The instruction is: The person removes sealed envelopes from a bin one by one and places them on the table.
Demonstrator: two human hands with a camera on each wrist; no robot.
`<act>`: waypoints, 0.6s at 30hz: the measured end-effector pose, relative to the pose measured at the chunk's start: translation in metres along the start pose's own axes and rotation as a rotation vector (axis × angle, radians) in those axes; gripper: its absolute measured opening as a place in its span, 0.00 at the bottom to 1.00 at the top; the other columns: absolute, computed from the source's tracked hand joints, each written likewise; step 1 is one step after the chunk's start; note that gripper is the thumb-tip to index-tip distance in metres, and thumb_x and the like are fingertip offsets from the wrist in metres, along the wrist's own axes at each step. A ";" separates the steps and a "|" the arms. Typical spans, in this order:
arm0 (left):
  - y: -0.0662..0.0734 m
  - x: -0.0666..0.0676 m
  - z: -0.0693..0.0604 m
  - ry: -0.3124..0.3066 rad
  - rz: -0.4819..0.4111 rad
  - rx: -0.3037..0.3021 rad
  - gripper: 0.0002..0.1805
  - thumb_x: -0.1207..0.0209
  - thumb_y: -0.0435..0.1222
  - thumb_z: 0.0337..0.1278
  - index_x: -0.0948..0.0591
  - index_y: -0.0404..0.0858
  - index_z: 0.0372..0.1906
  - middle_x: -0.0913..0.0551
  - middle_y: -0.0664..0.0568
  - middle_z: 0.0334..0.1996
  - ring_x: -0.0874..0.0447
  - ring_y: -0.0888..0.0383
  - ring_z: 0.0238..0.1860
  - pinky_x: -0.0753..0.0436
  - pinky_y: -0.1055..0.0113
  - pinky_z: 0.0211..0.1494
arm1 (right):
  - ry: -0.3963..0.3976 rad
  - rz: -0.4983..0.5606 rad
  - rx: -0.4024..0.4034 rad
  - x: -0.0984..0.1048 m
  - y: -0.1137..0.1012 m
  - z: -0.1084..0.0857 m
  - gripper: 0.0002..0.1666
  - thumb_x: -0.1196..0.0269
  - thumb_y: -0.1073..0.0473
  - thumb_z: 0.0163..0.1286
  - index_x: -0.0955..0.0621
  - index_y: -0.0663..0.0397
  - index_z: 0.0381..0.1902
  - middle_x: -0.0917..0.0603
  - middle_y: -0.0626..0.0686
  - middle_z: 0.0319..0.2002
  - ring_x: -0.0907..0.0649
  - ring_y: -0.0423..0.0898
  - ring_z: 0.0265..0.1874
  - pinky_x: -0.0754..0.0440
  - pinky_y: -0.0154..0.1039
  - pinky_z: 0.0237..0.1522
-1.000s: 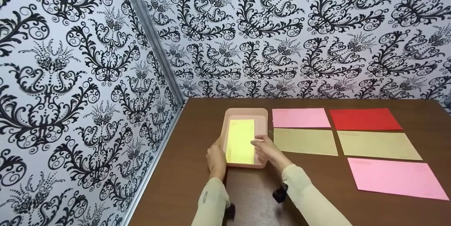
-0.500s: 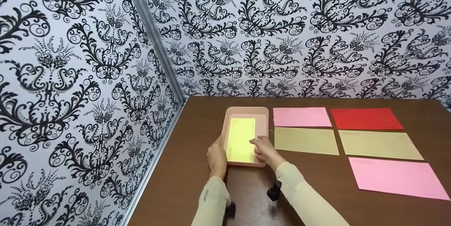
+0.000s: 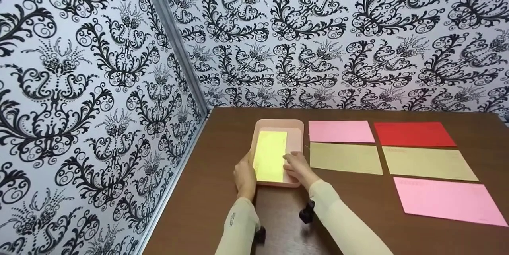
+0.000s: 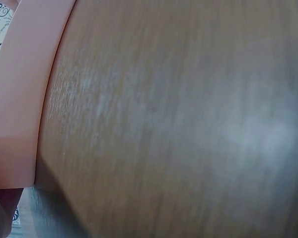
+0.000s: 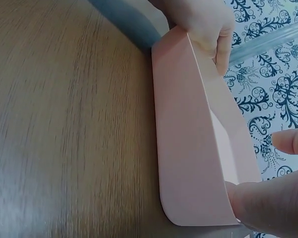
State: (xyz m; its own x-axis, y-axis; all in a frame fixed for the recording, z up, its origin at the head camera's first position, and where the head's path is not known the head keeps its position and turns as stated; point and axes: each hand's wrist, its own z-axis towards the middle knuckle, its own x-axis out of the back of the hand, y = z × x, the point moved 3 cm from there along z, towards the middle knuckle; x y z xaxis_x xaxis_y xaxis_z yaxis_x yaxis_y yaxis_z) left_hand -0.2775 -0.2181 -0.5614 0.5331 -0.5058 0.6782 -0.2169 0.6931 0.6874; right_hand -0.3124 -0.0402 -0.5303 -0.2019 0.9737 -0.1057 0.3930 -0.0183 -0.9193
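Observation:
A yellow envelope (image 3: 269,155) lies in a shallow pink tray (image 3: 294,137), against its left side. My left hand (image 3: 244,177) holds the tray's near left side, its thumb over the rim; the same hand (image 5: 206,25) shows at the top of the right wrist view. Reaching over the right wall, my right hand (image 3: 299,169) has its fingertips at the envelope's right edge. In the right wrist view, the thumb and a finger of the right hand (image 5: 275,198) stand apart. The pink tray wall (image 4: 20,99) fills the left of the left wrist view.
Right of the tray, a pink envelope (image 3: 338,131), a tan envelope (image 3: 344,158), a red envelope (image 3: 413,134), a second tan envelope (image 3: 429,163) and another pink envelope (image 3: 449,201) lie on the brown table (image 3: 199,191). Patterned walls (image 3: 254,48) stand behind and at left.
The yellow envelope has shifted slightly left inside the tray. My right hand has moved a little left with its fingertips at the envelope's edge. The left hand stays on the tray.

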 end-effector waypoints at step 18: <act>0.000 -0.001 0.002 0.013 0.043 0.019 0.20 0.51 0.26 0.69 0.14 0.45 0.54 0.11 0.41 0.43 0.11 0.40 0.40 0.15 0.48 0.39 | 0.027 0.034 0.048 -0.006 -0.001 0.004 0.40 0.50 0.65 0.72 0.53 0.80 0.73 0.29 0.64 0.53 0.25 0.48 0.44 0.22 0.45 0.56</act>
State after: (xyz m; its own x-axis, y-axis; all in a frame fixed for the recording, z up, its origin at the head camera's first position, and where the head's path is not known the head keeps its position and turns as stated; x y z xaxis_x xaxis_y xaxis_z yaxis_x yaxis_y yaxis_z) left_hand -0.2799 -0.2189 -0.5615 0.5334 -0.4693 0.7038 -0.2551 0.7040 0.6628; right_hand -0.3154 -0.0471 -0.5306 -0.1643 0.9781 -0.1278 0.3556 -0.0621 -0.9326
